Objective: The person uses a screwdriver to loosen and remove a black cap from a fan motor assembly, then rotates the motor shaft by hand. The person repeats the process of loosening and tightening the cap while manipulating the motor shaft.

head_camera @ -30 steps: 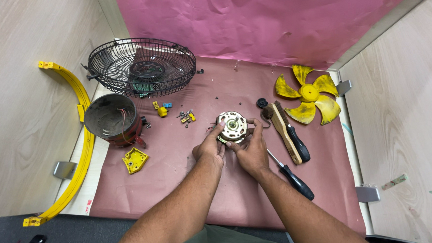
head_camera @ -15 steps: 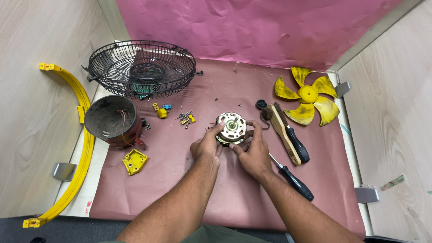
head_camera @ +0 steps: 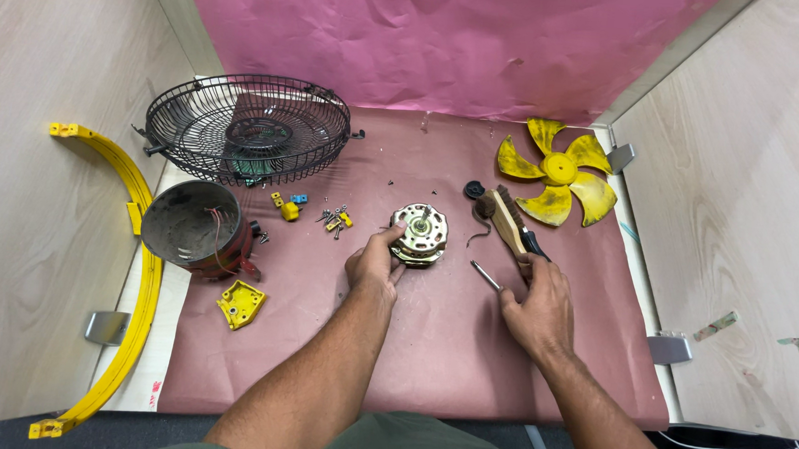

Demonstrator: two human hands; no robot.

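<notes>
Head view: left hand [head_camera: 374, 267] steadies the motor [head_camera: 420, 234]; right hand [head_camera: 534, 306] grips the screwdriver [head_camera: 486, 275] (its tip could slip, scattering tiny screws [head_camera: 334, 217]).

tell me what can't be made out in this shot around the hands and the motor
Head view only:
- Screwdriver: handle hidden inside the right hand.
- Fan motor: near side covered by the left hand.
- Loose screws: too small to tell apart.
- Red housing: inside too dark.
</notes>
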